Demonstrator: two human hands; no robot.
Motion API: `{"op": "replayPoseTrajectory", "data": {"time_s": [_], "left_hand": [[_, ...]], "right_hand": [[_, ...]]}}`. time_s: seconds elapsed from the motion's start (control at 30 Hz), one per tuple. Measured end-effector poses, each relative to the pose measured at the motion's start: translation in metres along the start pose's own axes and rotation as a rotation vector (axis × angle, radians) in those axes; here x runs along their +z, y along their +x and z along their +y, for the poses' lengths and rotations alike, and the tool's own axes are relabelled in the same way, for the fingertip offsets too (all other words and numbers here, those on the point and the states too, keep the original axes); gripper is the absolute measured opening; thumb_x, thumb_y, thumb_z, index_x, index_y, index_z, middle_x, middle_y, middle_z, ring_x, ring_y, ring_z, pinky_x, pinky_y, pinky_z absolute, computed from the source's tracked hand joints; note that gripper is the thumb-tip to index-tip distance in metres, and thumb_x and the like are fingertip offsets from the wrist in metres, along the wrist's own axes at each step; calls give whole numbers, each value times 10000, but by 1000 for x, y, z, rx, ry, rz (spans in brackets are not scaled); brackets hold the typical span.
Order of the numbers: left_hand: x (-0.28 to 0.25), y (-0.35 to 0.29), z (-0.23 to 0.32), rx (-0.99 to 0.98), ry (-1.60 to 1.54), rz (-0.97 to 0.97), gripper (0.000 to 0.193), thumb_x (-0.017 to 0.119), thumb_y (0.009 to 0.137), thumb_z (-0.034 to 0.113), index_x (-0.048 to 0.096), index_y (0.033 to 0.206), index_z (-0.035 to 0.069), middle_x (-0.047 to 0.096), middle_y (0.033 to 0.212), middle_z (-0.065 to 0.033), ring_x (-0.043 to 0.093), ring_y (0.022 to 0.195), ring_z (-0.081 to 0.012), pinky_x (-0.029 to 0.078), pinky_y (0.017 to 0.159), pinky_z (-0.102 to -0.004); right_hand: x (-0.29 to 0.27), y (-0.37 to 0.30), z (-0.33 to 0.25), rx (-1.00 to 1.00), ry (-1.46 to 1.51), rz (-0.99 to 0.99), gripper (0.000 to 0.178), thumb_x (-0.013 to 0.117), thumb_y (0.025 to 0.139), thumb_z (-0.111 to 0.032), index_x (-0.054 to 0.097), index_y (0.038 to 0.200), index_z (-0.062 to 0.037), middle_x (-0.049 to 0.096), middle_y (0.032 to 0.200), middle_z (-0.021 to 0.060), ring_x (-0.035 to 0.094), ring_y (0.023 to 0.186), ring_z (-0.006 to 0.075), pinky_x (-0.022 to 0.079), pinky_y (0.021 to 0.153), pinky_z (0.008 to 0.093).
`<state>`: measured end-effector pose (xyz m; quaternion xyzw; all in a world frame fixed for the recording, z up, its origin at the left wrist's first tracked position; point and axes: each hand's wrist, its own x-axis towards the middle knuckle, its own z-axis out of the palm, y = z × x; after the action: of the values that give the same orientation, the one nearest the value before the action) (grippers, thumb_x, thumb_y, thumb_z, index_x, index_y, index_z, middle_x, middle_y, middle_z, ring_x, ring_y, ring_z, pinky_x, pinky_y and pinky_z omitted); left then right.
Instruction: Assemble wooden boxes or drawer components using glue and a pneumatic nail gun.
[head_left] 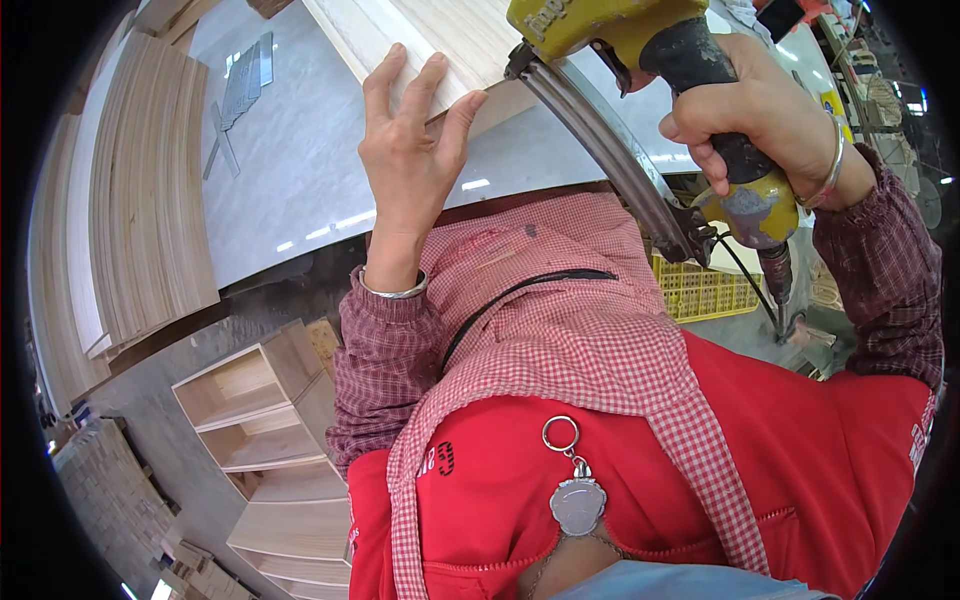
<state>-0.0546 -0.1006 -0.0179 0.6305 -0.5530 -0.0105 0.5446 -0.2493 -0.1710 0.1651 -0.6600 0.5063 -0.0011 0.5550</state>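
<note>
My right hand (745, 115) is wrapped round the black grip of a yellow nail gun (610, 30), a finger near its trigger. The gun's long metal magazine slants down toward my apron, and its nose is beside the end of a pale wooden workpiece (455, 35). An air hose fitting hangs from the bottom of the handle. My left hand (410, 150) rests on the workpiece's near edge, fingers spread out over the wood and thumb close to its corner. The workpiece's far part runs out of the picture.
A pale shiny worktable (310, 160) carries flat grey strips (248, 85). Stacked wooden boards (150, 190) stand at the left. Below them on the floor are wooden shelf boxes (245, 390). A yellow plastic crate (700, 290) is beneath the gun, near the dangling hose.
</note>
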Motion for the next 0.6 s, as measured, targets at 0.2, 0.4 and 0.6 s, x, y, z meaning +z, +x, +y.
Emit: {"op": "replayPoseTrajectory", "data": {"time_s": [0.2,0.4,0.6], "left_hand": [[7,-2,-17,97,66,66,402,779,739,279,667,1069,79,516,1223,-170,652,772,-203,572,599,-245],[8,-2,-16,116,84,81,407,774,742,303,669,1068,83,519,1224,-167,649,750,-192,556,566,-236],[8,-3,-16,109,91,80,412,775,741,308,667,1067,81,518,1231,-165,647,751,-189,553,559,-242]], "right_hand": [[2,-4,-2,26,2,24,336,600,708,-90,563,994,81,504,489,31,435,350,85,404,355,199],[7,-5,-6,55,3,51,327,599,710,-85,552,987,81,502,489,33,437,351,88,407,356,202],[0,-5,-5,78,13,77,318,597,712,-81,541,980,81,501,488,34,439,352,92,410,357,205]]}}
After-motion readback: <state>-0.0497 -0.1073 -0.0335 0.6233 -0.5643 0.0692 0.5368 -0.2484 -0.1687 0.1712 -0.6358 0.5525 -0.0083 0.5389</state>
